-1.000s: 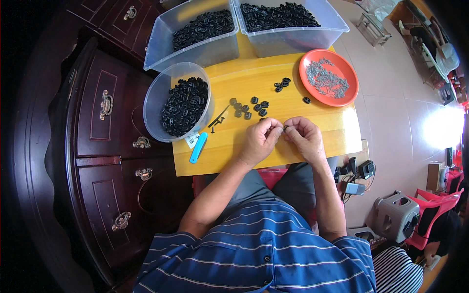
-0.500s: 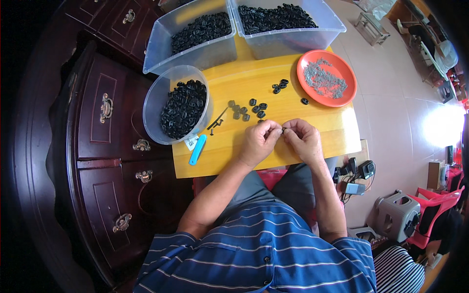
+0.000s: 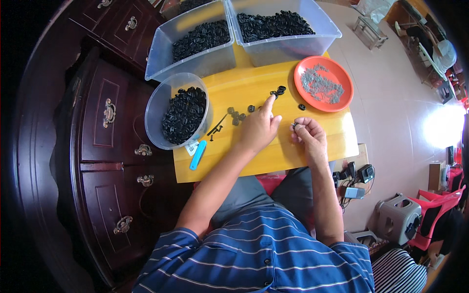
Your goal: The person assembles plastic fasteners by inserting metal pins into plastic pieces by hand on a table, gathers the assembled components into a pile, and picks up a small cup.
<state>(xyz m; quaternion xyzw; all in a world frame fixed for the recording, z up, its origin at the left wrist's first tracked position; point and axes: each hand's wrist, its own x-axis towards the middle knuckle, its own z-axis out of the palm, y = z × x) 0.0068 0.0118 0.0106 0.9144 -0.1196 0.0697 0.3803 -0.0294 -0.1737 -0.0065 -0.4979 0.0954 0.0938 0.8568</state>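
My left hand (image 3: 260, 126) reaches forward over the table with the index finger stretched out and the thumb apart. Its fingertip is at a small cluster of black oval plastic pieces (image 3: 281, 90); I cannot tell whether it presses on one. My right hand (image 3: 310, 138) is pinched around a tiny dark and shiny item (image 3: 294, 125), too small to name. Left of my left hand lie more black oval pieces (image 3: 235, 115), some partly hidden behind it. A lone black piece (image 3: 302, 107) sits beside the red plate (image 3: 304, 101), which holds many tiny grey metal pieces (image 3: 321, 84).
A round clear tub (image 3: 152, 119) and two rectangular clear bins (image 3: 195, 68) (image 3: 288, 45) hold heaps of black pieces. A blue-handled tool (image 3: 198, 155) and dark screws (image 3: 218, 129) lie on the yellow table (image 3: 224, 163). Dark wooden drawers (image 3: 105, 205) stand left.
My hands were together, pinching at one small thing. Now they are apart: the left has moved forward to the black cluster, the right slightly rightward, still pinching.
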